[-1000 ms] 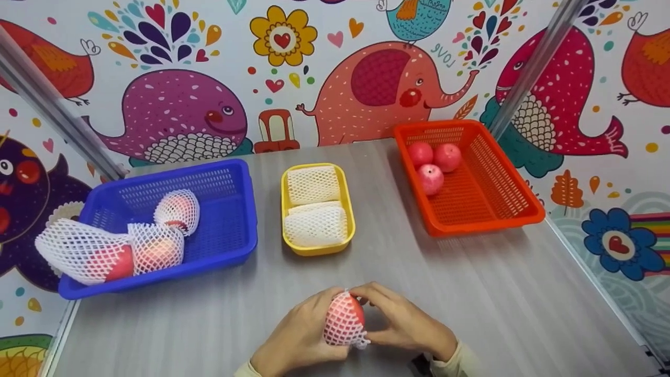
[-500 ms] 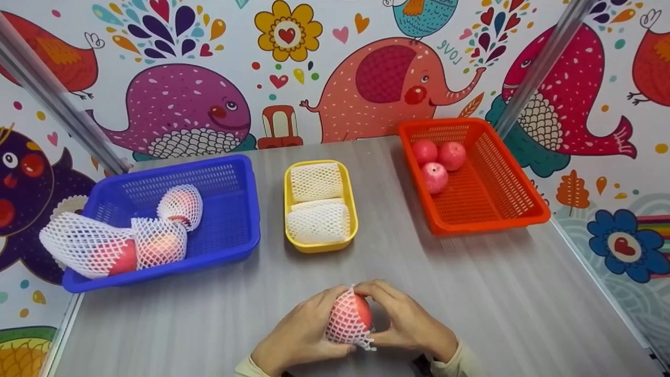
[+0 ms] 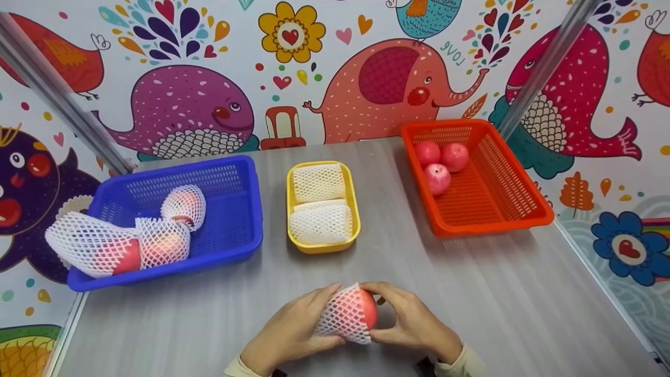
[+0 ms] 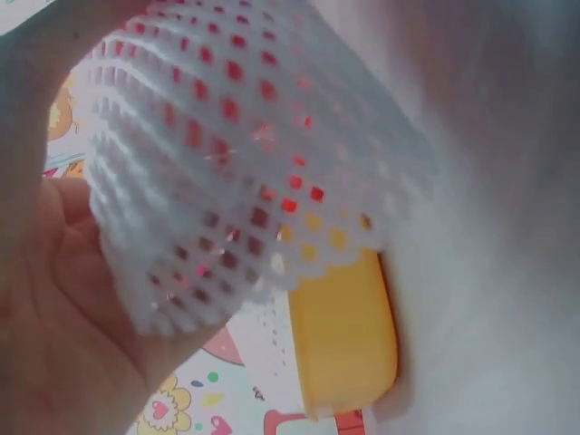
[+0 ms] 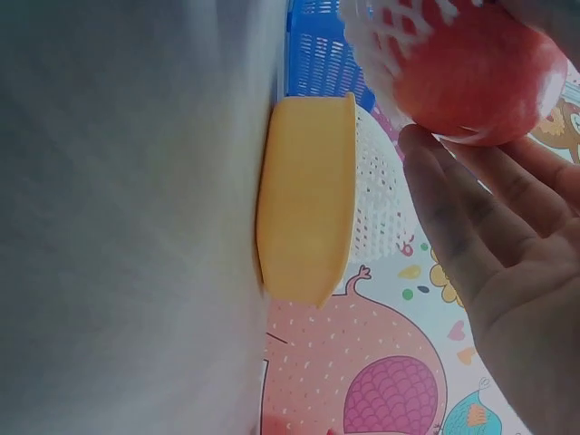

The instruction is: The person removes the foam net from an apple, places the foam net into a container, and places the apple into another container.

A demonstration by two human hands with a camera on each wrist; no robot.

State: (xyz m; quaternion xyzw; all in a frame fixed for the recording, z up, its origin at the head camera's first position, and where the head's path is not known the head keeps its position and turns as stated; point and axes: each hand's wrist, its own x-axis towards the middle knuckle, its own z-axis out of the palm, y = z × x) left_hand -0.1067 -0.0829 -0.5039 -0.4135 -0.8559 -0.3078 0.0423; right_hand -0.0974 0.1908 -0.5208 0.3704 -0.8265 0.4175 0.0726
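Observation:
A red apple (image 3: 369,309) sits partly inside a white foam net sleeve (image 3: 341,317), held just above the near part of the table. My left hand (image 3: 290,331) grips the sleeved side, fingers behind and thumb in front. On the bare side, my right hand (image 3: 416,325) pinches the apple and the sleeve's edge between thumb and fingers. In the left wrist view the net (image 4: 199,154) spreads past the fruit with a loose open end. The right wrist view shows the apple's bare red skin (image 5: 485,77) against the right fingertips.
A blue basket (image 3: 246,209) on the left holds 3 net-wrapped apples (image 3: 165,246). In the middle, a yellow tub (image 3: 356,222) contains folded foam nets (image 3: 319,225). An orange basket (image 3: 492,230) at the right holds 3 bare apples (image 3: 437,178). A patterned wall (image 3: 293,99) rises behind.
The sleeve's bunched lower edge has been drawn out straighter, and more red skin shows on the right. Both hands stay on the apple and its net; the head view shifts slightly.

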